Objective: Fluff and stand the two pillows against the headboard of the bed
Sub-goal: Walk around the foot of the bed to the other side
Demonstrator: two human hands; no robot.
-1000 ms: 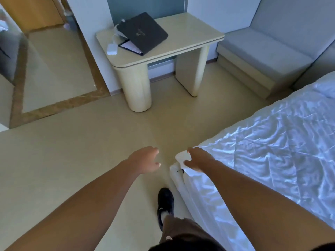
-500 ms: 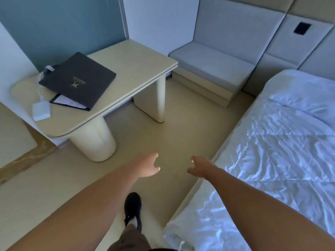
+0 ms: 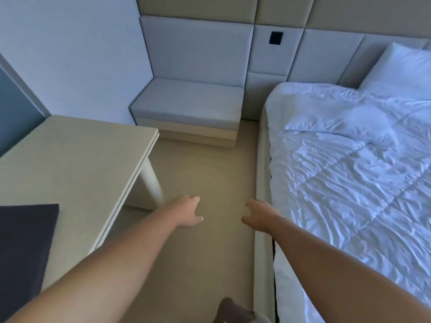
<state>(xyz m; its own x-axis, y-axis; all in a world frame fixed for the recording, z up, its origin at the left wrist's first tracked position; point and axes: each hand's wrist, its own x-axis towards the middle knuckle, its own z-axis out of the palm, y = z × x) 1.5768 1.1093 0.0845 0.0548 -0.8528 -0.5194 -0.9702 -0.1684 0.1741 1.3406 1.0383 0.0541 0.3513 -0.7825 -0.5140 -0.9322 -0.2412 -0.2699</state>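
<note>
Right now I have both hands out ahead over the bare floor [image 3: 205,252] in the aisle, holding nothing: the left hand [image 3: 187,212] has a loose, half-curled grip, and the right hand [image 3: 260,216] has its grip spread wide, just beside the bed [image 3: 262,183] edge. One pillow [image 3: 401,71] shows at about 2 o'clock, leaning on the padded headboard [image 3: 331,52]; I cannot see the second one. The risk I judge is the narrow aisle: the bench [image 3: 77,164] corner juts in at 9 o'clock and could catch my hip or left arm. The rumpled white duvet [image 3: 349,171] looks slippery and could drag with a pillow. A low upholstered seat [image 3: 189,101] fills the corner at 12 o'clock.
</note>
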